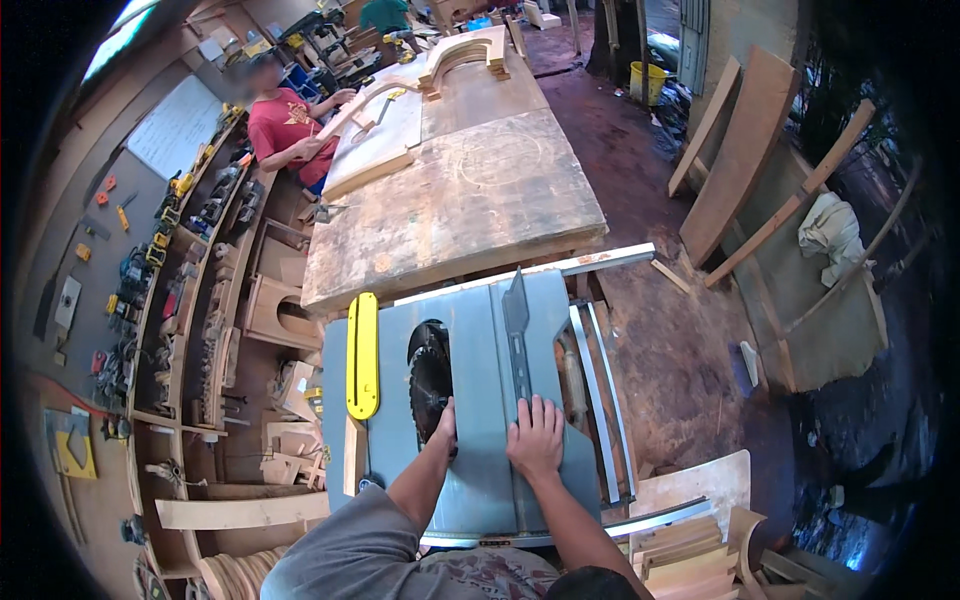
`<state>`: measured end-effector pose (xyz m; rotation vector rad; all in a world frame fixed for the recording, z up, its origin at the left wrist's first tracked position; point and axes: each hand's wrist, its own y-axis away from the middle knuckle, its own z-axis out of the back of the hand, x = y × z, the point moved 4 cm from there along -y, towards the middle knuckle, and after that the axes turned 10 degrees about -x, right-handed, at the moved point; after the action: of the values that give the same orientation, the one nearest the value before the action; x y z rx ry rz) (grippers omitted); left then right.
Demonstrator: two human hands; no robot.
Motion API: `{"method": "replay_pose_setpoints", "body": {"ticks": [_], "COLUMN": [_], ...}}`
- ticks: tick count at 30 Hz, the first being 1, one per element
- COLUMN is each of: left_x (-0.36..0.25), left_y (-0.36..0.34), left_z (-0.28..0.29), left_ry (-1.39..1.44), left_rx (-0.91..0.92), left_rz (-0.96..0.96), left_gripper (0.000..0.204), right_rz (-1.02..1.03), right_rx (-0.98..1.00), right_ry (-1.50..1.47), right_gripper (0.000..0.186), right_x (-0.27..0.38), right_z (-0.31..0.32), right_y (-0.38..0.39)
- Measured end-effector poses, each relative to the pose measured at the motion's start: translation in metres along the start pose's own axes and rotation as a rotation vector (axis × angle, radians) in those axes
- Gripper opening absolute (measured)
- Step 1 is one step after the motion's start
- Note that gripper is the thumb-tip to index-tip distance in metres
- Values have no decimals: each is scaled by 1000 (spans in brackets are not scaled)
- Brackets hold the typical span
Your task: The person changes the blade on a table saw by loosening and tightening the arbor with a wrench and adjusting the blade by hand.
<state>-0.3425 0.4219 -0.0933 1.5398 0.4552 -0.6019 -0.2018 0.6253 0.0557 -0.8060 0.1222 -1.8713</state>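
Observation:
A grey table saw stands right in front of me. Its long throat opening is uncovered and shows the dark round saw blade inside. My left hand reaches into the near end of that opening beside the blade. Its fingers are mostly hidden there, so I can't make out what they touch. Flat on the saw top, fingers spread, rests my right hand, at the near end of a long dark blade-guard piece. To the left of the opening lies a yellow throat plate.
Beyond the saw is a big worn wooden workbench with curved wooden parts. A person in a red shirt works at its left side. Tool shelves line the left; boards lean at the right. Cut wood sits near right.

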Motion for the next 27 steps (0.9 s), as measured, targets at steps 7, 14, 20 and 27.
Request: {"method": "replay_pose_setpoints", "body": {"ticks": [7, 14, 20, 27], "left_x": [20, 11, -19, -35], "left_y": [-44, -27, 43, 82], "left_z": [26, 26, 2, -21], "left_ry": [-92, -180, -194, -69], "left_rx": [-33, 68, -38, -13], "left_rz": [93, -1, 202, 184], "left_gripper": [95, 90, 84, 81], "right_rz": [13, 12, 2, 14], "right_rx": [22, 13, 25, 0], "right_ry": [-55, -47, -35, -23], "right_gripper": [52, 53, 54, 54], "right_x": [12, 13, 6, 3], "right_z": [2, -4, -7, -5], "right_y": [-6, 1, 4, 5]}}
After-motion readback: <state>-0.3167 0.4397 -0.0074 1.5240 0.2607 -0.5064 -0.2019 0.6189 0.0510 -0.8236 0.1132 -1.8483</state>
